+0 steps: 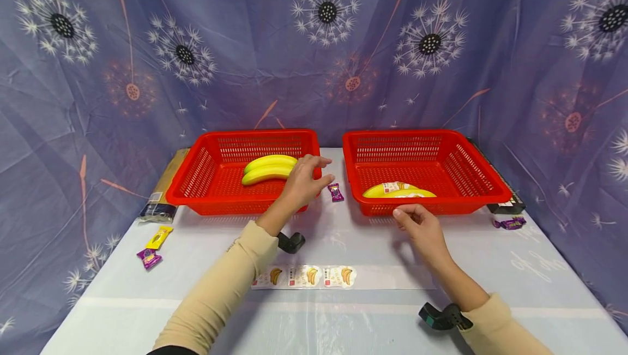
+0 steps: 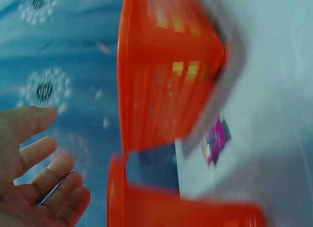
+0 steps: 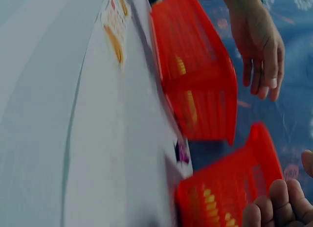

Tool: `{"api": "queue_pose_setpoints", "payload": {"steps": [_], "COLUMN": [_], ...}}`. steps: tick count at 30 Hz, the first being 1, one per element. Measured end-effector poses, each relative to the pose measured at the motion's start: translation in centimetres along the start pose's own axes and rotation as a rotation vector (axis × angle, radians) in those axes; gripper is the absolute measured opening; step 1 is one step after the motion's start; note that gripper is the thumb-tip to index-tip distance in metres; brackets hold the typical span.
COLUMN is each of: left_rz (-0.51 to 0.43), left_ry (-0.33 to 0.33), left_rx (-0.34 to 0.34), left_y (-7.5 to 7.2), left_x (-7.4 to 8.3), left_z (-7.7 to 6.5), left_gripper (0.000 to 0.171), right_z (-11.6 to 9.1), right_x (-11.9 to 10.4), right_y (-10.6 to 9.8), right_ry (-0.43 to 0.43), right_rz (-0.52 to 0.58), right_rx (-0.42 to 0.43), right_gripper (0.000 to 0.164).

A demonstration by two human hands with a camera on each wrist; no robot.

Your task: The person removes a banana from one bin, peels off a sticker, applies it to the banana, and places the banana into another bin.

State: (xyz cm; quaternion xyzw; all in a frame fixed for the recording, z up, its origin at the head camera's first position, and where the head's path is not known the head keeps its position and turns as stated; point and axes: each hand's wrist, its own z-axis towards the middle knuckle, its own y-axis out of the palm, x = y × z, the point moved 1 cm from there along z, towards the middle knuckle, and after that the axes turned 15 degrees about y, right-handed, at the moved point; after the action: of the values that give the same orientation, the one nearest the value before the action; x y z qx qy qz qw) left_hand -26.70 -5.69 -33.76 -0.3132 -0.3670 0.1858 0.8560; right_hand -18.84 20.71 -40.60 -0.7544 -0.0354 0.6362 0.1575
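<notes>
Inside left basket (image 1: 245, 206) at 9 o'clock: two plain bananas (image 1: 267, 172), green at one end. Inside right basket (image 1: 456, 208) at 3 o'clock: two labelled bananas (image 1: 392, 193) along the near wall, print too small to read. Above left basket's 3 o'clock rim: left grip (image 1: 306, 178), wide, holding nothing. By right basket's near rim: right grip (image 1: 424, 229), loosely curled, holding nothing visible; touching or apart, impossible to tell. At 6 o'clock, on the white worktop (image 1: 108, 322): a pale strip (image 1: 392, 277) with three banana-picture stickers (image 1: 304, 277), each with a small red mark and unreadable lettering. Between baskets: a purple wrapper (image 1: 336, 192). At 8 o'clock: a yellow wrapper (image 1: 159, 237). Only in the left wrist view: left grip's bare palm, fingers (image 2: 51, 176) apart. Only in the right wrist view: yellow through both baskets' slots.
</notes>
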Motion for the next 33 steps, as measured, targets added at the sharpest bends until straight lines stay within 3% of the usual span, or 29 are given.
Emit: {"api": "queue_pose_setpoints", "payload": {"steps": [10,17,22,29,33], "left_rz": [0.012,0.046,0.059,0.031,0.033], "left_ry": [-0.13,-0.239,-0.312,-0.43,-0.453], "left_rx": [0.092,0.043,-0.042,-0.184,-0.239], "left_y": [-6.1,-9.4,-10.4,-10.5,-10.3], "left_x": [-5.5,-8.8,-11.1,-13.4,-14.3], "left_z": [-2.7,-3.3,-3.4,-3.3,-3.2], "left_gripper": [0.039,0.045,0.051,0.06,0.062], "right_z": [-0.6,0.0,0.8,2.9,3.7], "right_x": [-3.3,-5.7,-6.9,-7.3,-7.3], "right_y": [5.0,9.0,11.7,14.4,15.2], "right_ry": [-0.207,-0.317,-0.333,-0.357,-0.356], "right_rz": [-0.083,-0.112,-0.148,-0.245,-0.278], "right_rx": [-0.122,-0.186,-0.221,-0.165,-0.147], "right_gripper": [0.03,0.03,0.038,0.054,0.058]}}
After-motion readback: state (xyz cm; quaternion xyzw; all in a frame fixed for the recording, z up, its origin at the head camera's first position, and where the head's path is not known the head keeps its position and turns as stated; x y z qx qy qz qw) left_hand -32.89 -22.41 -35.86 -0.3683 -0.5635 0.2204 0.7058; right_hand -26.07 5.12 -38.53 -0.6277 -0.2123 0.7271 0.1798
